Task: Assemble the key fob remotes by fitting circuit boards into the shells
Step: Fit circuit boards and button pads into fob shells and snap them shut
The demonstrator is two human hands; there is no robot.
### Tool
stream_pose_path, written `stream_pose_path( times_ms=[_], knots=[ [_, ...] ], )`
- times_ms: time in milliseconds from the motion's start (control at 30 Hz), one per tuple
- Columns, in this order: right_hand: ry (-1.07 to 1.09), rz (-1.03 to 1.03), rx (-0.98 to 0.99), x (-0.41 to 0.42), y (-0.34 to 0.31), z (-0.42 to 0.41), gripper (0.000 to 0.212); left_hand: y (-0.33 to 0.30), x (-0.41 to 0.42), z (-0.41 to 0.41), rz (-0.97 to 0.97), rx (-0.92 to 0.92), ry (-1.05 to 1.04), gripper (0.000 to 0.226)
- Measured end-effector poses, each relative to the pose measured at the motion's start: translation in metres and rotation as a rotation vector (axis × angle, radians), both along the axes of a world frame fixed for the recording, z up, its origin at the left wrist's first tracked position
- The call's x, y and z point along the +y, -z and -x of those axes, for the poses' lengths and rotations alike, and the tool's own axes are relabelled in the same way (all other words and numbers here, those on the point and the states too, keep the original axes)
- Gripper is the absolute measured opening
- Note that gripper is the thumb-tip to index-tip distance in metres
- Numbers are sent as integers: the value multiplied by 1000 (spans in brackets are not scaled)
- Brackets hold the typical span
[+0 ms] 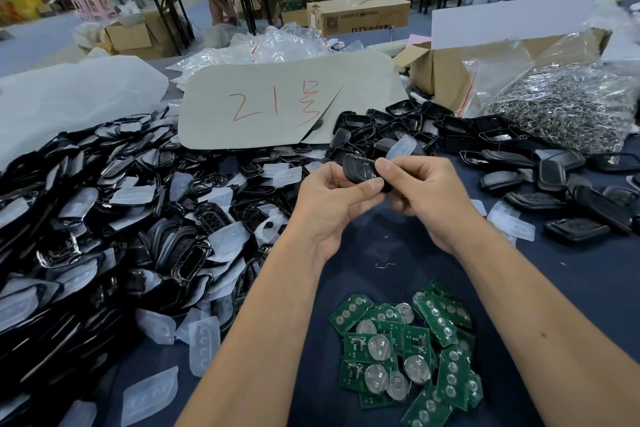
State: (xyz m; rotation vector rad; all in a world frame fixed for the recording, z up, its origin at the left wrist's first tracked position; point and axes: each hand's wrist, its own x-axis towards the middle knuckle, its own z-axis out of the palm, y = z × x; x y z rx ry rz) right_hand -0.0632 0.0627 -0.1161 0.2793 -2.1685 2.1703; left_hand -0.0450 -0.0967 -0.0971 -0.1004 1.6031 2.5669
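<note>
Fingers of both hands close on one black key fob shell [362, 172], held above the dark blue table [381, 253] in front of the person. In the head view, the only one, the left hand [332, 198] pinches the shell's near end between thumb and curled forefinger, and the right hand [420, 191] clamps its far end with the thumb on top. Whether a board already sits inside cannot be told, since the fingers cover the middle of the shell.

As a judgement, the job is far from done. A heap of green circuit boards [408, 354] lies near the person's forearms, still loose. A large pile of open shells and clear button pads [114, 218] covers the left of the table, and more empty shell frames [388, 128] lie beyond the hands. To the right, closed black fobs [540, 184] lie scattered, which look like finished pieces, few beside what is left.

Both forearms reach forward and converge, wrists slightly bent inward, the hands meeting at the shell well clear of the table.
</note>
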Motion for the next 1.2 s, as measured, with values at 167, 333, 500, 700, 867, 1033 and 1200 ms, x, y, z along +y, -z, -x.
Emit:
stream_pose_path(
  times_ms=[167,333,500,700,867,1033,1200],
  knots=[
    [-20,81,-48,-5,-4,-3,34,-1,0,-2,-34,-2,26,33],
    [-6,139,-76,-8,-7,-6,36,-2,-2,-2,-19,23,46,29],
    [-39,226,-119,-10,-11,-9,36,-2,-4,-2,-18,75,66,32],
    [-86,340,-157,-11,-13,-9,37,-1,-3,-2,-64,90,87,32],
    [-82,300,-120,-8,-11,-7,37,0,-3,-1,-40,46,50,25],
    [-23,204,-126,-1,-10,-2,49,1,-4,1,-52,-12,56,11],
    [-1,130,-91,9,-11,2,35,3,3,-2,25,-3,131,13]
  ],
)
